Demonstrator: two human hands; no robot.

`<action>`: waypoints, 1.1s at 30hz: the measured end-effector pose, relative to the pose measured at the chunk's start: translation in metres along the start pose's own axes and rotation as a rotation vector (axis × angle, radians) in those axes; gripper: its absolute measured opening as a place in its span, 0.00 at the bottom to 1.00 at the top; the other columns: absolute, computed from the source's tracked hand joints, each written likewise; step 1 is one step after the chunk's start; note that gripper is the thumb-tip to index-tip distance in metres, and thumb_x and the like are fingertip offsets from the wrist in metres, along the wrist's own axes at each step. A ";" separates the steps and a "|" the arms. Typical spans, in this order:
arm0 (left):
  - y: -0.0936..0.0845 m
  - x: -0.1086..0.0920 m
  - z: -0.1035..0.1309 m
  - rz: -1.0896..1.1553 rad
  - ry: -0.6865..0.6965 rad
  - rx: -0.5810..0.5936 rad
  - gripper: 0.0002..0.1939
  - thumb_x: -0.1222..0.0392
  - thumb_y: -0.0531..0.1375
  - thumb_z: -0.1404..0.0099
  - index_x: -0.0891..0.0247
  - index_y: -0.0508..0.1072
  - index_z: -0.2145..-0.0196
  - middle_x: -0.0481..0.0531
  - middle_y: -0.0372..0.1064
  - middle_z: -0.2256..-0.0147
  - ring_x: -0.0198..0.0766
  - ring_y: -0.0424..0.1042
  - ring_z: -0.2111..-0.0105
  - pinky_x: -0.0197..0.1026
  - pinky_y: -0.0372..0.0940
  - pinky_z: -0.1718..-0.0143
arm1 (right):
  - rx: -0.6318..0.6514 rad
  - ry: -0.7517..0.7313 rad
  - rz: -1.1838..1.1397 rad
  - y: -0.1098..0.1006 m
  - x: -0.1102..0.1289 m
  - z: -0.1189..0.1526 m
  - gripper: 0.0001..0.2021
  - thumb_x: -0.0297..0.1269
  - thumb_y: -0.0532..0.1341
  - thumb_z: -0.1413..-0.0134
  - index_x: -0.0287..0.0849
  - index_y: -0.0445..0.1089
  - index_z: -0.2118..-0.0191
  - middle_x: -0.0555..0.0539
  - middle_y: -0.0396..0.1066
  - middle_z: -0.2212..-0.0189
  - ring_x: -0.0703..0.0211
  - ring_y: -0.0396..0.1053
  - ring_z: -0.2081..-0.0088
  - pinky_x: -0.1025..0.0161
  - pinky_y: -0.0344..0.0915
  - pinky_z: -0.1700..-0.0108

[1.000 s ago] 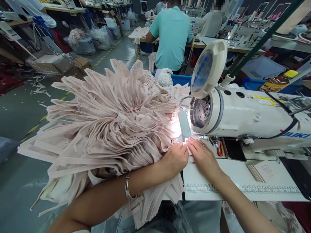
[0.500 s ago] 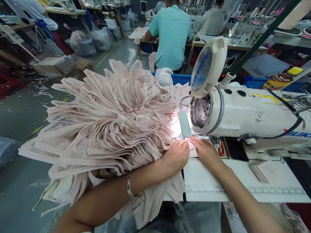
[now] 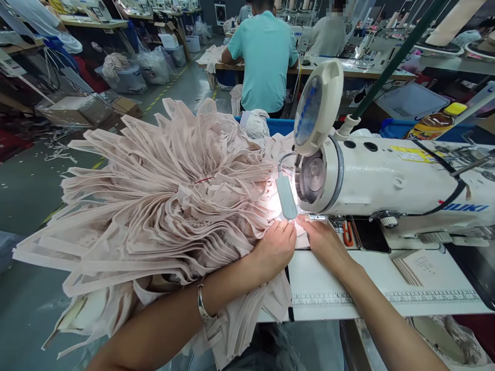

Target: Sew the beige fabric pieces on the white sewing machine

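Observation:
My left hand [image 3: 275,248] and my right hand [image 3: 324,243] meet at the working end of a white sewing machine [image 3: 371,175]. Their fingertips pinch a pale pink fabric piece [image 3: 302,241] flat on the bed, below a small grey-green lamp [image 3: 286,198]. The needle and part of the fingertips are hidden by the lamp and machine head. Against my left forearm lies a big bundle of pale pink garments [image 3: 162,201], gathered with a red tie [image 3: 204,180]. Its straps and edges fan out to the left and hang over the table edge.
A ruler strip [image 3: 328,300] runs along the table front. Stacked cards [image 3: 421,268], a dark phone-like slab [image 3: 372,236] and orange-handled snips [image 3: 347,234] lie right of my hands. A bottle [image 3: 435,122] stands behind the machine. Ahead sits a person in a turquoise shirt [image 3: 265,62].
The whole view has shifted slightly left. The disc in the machine's open end, sharp before, is now blurred as if turning. Both hands stay at the same spot on the fabric.

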State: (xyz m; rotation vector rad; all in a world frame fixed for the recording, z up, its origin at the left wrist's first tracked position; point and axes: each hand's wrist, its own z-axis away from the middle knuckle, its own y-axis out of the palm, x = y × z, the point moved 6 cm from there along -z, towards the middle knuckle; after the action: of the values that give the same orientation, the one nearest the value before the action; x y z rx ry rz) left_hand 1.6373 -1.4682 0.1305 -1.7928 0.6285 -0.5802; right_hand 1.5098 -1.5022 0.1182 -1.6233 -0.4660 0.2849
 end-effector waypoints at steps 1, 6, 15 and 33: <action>0.000 0.000 0.000 -0.003 0.001 -0.007 0.14 0.73 0.47 0.27 0.70 0.71 0.54 0.63 0.71 0.53 0.45 0.70 0.54 0.47 0.65 0.51 | 0.000 -0.003 0.005 0.001 0.000 0.000 0.27 0.21 0.46 0.39 0.44 0.72 0.42 0.40 0.76 0.48 0.49 0.76 0.55 0.52 0.72 0.49; -0.002 0.002 -0.001 -0.027 -0.002 -0.034 0.14 0.74 0.48 0.28 0.70 0.72 0.55 0.63 0.71 0.51 0.45 0.71 0.54 0.47 0.65 0.52 | 0.022 -0.004 0.038 0.003 0.000 -0.002 0.27 0.21 0.46 0.39 0.44 0.70 0.41 0.41 0.77 0.50 0.50 0.76 0.58 0.54 0.72 0.53; -0.004 0.003 -0.003 -0.041 0.008 -0.002 0.15 0.75 0.47 0.29 0.71 0.72 0.55 0.64 0.70 0.49 0.46 0.71 0.54 0.46 0.67 0.54 | 0.111 0.052 0.025 -0.003 0.004 -0.006 0.26 0.21 0.47 0.39 0.44 0.71 0.42 0.41 0.77 0.51 0.50 0.75 0.57 0.56 0.69 0.53; -0.008 0.016 -0.007 0.029 0.102 0.053 0.15 0.77 0.47 0.29 0.66 0.70 0.63 0.55 0.71 0.63 0.40 0.70 0.64 0.42 0.63 0.62 | -0.017 0.022 0.062 -0.005 0.004 -0.002 0.27 0.19 0.48 0.45 0.45 0.73 0.46 0.42 0.78 0.58 0.50 0.73 0.59 0.57 0.70 0.57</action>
State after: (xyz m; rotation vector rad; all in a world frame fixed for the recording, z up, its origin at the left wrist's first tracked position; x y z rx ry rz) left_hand 1.6457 -1.4816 0.1412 -1.7104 0.7010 -0.6656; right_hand 1.5135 -1.5015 0.1234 -1.6583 -0.4028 0.3099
